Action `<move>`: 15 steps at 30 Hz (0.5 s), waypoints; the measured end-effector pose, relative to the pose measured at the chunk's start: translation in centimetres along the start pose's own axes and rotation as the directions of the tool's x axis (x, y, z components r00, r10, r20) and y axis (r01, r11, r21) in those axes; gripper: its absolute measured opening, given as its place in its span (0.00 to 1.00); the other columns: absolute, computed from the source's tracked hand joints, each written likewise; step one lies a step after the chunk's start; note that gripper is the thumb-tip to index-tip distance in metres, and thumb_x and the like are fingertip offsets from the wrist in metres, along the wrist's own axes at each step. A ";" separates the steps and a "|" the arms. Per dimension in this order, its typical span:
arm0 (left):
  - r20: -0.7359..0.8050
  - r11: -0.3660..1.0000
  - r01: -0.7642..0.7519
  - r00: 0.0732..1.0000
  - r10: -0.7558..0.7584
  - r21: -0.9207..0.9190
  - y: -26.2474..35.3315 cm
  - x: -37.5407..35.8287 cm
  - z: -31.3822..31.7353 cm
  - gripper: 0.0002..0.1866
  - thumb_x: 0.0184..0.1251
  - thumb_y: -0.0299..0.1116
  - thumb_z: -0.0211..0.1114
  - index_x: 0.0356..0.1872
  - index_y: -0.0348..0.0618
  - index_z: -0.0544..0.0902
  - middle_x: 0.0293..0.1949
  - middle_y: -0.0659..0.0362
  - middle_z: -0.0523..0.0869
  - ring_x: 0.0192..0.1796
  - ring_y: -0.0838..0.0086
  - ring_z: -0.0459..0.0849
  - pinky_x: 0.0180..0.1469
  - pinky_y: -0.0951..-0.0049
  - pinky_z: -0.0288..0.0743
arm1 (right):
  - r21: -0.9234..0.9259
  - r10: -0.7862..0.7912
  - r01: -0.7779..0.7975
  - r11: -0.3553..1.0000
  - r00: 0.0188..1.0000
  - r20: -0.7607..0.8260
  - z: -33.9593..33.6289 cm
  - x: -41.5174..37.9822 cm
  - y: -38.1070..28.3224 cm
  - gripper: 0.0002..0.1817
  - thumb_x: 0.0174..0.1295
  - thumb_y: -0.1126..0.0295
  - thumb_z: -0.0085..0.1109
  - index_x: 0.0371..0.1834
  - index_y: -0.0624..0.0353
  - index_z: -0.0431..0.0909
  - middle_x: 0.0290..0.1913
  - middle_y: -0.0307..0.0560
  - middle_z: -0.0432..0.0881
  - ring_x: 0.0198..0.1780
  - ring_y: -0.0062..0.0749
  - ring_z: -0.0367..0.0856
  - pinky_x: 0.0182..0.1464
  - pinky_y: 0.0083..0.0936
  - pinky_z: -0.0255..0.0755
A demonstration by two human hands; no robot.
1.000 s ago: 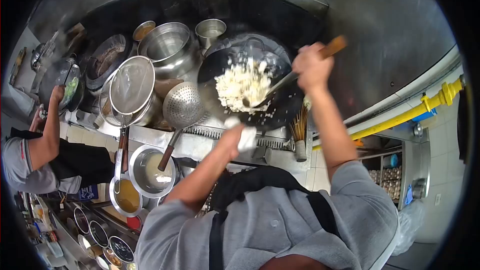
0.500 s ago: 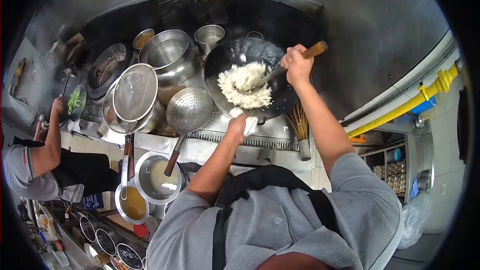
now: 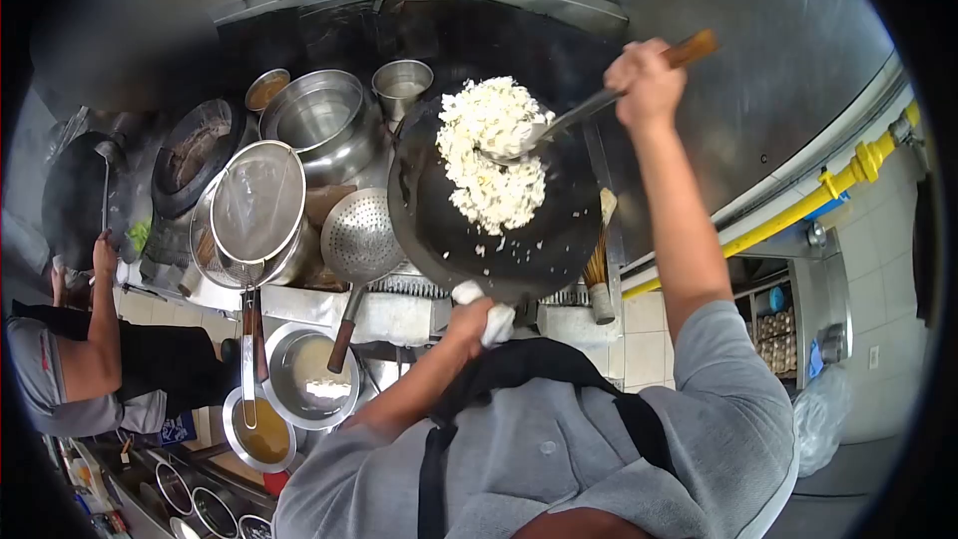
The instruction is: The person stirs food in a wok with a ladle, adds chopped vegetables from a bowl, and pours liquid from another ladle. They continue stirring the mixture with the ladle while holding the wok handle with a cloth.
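My left hand [image 3: 467, 327] is closed around a bunched white cloth [image 3: 497, 325] at the near rim of a large black wok [image 3: 424, 225]. White rice-like food [image 3: 489, 190] forms a tall mass over the wok's far half, with loose grains scattered on the near side. Up to the right, my right hand [image 3: 647, 85] wraps the shaft of a metal ladle [image 3: 582, 116], just below its wooden handle end. The ladle's bowl rests in or against the food. Whatever part of the wok lies under the cloth is hidden.
Left of the wok are a perforated skimmer [image 3: 361, 237], a mesh strainer [image 3: 257, 202] and metal pots [image 3: 317, 115]. A bamboo brush [image 3: 599, 284] stands at its right. Pots of liquid [image 3: 311, 374] sit below left. A co-worker [image 3: 75, 359] works at another wok far left. A yellow pipe [image 3: 788, 230] runs along the right.
The wok has come toward me and tilted, with my left hand lower. The food has shifted to the far side and spread upward. My right hand and the ladle have moved up and right.
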State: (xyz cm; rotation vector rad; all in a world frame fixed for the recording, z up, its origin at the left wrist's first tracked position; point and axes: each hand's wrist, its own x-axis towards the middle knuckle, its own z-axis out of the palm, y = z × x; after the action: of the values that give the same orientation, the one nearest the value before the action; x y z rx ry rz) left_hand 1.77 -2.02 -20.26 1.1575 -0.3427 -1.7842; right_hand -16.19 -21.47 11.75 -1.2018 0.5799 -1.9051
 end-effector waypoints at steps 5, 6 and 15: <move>0.189 0.966 0.195 0.969 -0.161 -0.173 5.9 5.2 1.3 0.05 0.66 0.30 0.53 0.35 0.41 0.75 0.28 0.56 0.83 0.25 0.67 0.83 0.27 0.64 0.81 | -0.091 -0.147 0.146 0.985 0.989 -0.007 2.4 -2.3 -2.0 0.13 0.57 0.78 0.53 0.18 0.55 0.62 0.14 0.39 0.65 0.11 0.24 0.61 0.13 0.25 0.58; 0.155 0.983 0.147 0.980 -0.129 -0.112 5.2 7.6 0.9 0.05 0.66 0.30 0.54 0.36 0.41 0.75 0.28 0.56 0.83 0.25 0.67 0.83 0.27 0.64 0.81 | -0.032 -0.086 0.084 0.996 0.995 -0.055 1.8 -3.9 1.3 0.13 0.57 0.77 0.54 0.18 0.55 0.62 0.14 0.41 0.67 0.12 0.25 0.64 0.13 0.25 0.60; 0.013 0.996 0.086 0.996 -0.086 -0.029 1.8 -2.8 -0.6 0.11 0.58 0.28 0.58 0.36 0.28 0.78 0.31 0.53 0.84 0.28 0.65 0.85 0.29 0.66 0.78 | -0.080 0.136 -0.126 0.989 0.982 0.132 2.9 -6.7 -4.1 0.12 0.56 0.77 0.55 0.20 0.55 0.63 0.12 0.34 0.58 0.11 0.21 0.59 0.14 0.24 0.55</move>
State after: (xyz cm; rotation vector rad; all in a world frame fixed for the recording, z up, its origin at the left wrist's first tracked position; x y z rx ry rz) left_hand 3.58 -0.48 -17.82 1.1566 -0.2763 -1.8651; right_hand -13.57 -13.52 12.40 -1.2967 0.6415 -1.6893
